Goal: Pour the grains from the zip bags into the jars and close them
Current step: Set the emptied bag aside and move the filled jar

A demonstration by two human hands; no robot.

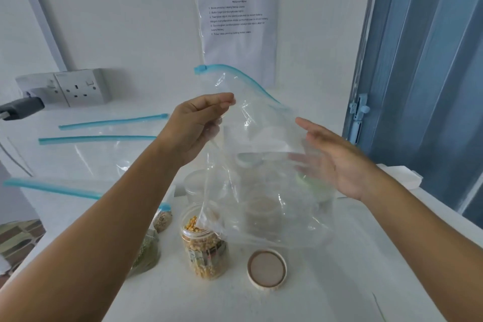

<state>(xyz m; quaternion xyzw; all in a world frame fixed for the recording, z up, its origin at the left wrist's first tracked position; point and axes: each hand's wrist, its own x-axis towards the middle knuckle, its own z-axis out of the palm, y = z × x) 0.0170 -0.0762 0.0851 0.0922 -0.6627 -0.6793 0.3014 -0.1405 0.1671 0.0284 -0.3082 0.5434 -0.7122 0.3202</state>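
Head view: behind the clear zip bag (261, 154), further jars at 12 o'clock blur beyond telling. Left hand (198, 125) pinches the bag's upper edge; right hand (337, 162), fingers straight, touches its side. A lower corner dips into the open jar (205, 243) of yellow grains; lid (267, 270) at 3 o'clock.

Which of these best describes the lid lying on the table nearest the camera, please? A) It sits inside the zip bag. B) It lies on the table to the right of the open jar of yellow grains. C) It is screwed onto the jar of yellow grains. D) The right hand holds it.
B: the lid rests on the table right of the open jar, apart from it, with neither hand touching it.
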